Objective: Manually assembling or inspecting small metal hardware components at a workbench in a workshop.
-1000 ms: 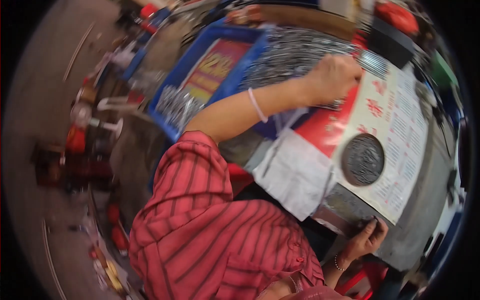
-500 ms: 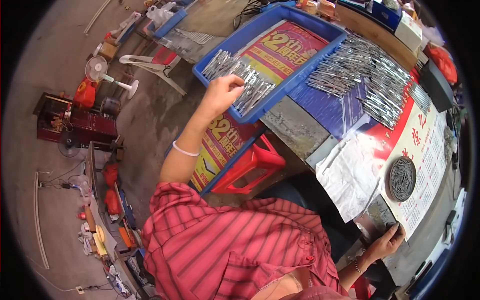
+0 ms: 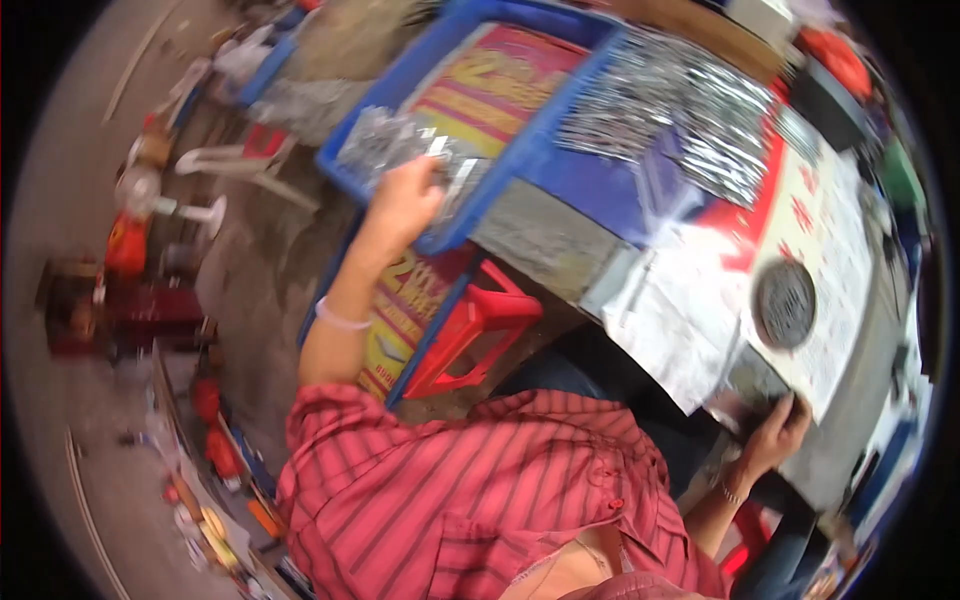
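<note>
My left hand [image 3: 405, 205] is over the near left end of a blue plastic tray [image 3: 470, 208], its fingers curled in and blurred. Under and around it lie many thin shiny metal pieces [image 3: 372, 138], smeared by motion. Whatever the fingers hold, if anything, is hidden. Far off to the right, my right hand [image 3: 778, 440] rests at the table's front edge, fingers bent together. A small dark thing may be at its fingertips, but I cannot make it out. Beyond that hand, a round dark dish [image 3: 785, 305] of small grey metal pieces sits on a printed sheet.
Rows of slim silvery metal pieces [image 3: 690, 110] cover the table right of the tray. A crumpled white sheet [image 3: 675, 325] hangs over the front edge. Beneath the tray stand a red plastic stool [image 3: 480, 335] and another printed, blue-edged tray [image 3: 420, 300]. A fan [image 3: 145, 190] stands on the left.
The whole view has shifted and blurred, with the table moving left and upward in it. My left hand stays over the tray's metal pieces; my right hand stays by the table edge.
</note>
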A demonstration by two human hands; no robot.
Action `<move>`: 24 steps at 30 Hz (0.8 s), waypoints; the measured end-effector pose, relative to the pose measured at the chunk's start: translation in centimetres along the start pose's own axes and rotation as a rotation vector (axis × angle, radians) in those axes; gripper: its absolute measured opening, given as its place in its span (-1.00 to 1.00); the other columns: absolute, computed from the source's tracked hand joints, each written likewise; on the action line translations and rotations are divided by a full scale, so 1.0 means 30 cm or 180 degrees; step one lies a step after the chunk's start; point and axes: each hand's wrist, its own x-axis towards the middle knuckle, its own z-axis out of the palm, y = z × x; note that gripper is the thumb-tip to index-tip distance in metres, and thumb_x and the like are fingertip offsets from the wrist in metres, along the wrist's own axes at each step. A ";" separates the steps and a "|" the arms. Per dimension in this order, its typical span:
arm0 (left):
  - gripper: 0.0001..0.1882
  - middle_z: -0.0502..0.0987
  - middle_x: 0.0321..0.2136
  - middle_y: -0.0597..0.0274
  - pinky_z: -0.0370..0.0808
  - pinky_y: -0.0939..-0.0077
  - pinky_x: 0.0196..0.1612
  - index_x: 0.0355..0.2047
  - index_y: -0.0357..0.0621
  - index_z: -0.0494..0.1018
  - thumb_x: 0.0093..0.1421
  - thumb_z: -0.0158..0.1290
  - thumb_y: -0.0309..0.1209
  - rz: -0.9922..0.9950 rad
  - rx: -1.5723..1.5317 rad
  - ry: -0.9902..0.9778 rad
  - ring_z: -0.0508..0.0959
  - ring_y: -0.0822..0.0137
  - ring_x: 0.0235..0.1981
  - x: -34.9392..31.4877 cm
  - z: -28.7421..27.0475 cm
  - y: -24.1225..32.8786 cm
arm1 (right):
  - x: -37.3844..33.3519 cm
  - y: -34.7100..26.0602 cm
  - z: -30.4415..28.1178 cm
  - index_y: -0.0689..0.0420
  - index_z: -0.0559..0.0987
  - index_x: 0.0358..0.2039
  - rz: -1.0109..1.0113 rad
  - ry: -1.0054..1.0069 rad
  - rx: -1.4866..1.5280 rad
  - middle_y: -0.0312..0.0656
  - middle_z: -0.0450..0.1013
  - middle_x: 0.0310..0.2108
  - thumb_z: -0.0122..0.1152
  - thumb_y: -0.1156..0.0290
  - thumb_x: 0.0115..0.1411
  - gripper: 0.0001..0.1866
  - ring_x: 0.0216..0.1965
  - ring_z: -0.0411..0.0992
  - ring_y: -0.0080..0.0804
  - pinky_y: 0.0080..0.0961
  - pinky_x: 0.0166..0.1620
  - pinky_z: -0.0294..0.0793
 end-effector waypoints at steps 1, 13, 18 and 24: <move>-0.71 0.51 -0.43 -0.20 0.46 0.23 -0.29 -0.23 -0.29 0.45 -0.01 -0.05 -0.49 0.0016 -0.0106 0.0225 0.56 -0.03 -0.34 0.001 0.006 -0.003 | 0.012 0.004 -0.001 0.29 0.45 -0.24 0.0023 -0.0070 0.0096 -0.28 0.39 -0.42 0.04 0.46 0.25 -0.85 -0.42 0.31 -0.57 -0.63 -0.31 0.35; -0.80 0.50 -0.29 0.16 0.46 0.63 -0.23 -0.19 -0.30 0.35 0.16 -0.06 -0.71 0.0143 -0.2234 -0.0009 0.55 0.45 -0.33 -0.289 0.071 0.450 | 0.380 -0.096 0.109 0.19 0.44 -0.17 -0.1073 -0.1724 -0.1003 -0.03 0.41 -0.28 0.16 0.54 0.04 -0.71 -0.27 0.40 -0.04 -0.32 -0.20 0.40; -0.78 0.55 -0.39 0.13 0.51 0.58 -0.20 -0.21 -0.35 0.34 0.12 0.00 -0.73 0.0038 -0.3372 -0.1405 0.57 0.42 -0.32 -0.393 0.227 0.587 | 0.429 -0.108 0.169 0.21 0.41 -0.29 -0.1242 -0.1976 -0.1782 -0.03 0.37 -0.33 0.15 0.51 0.02 -0.79 -0.27 0.39 0.01 -0.20 -0.22 0.39; -0.78 0.55 -0.42 0.24 0.51 0.66 -0.31 -0.26 -0.29 0.39 0.07 0.13 -0.65 0.0380 -0.3664 -0.2026 0.58 0.48 -0.38 -0.401 0.327 0.681 | 0.445 -0.077 0.188 0.21 0.41 -0.47 -0.1282 -0.1854 -0.1784 0.00 0.40 -0.43 0.13 0.51 -0.03 -0.90 -0.34 0.41 0.04 -0.15 -0.29 0.39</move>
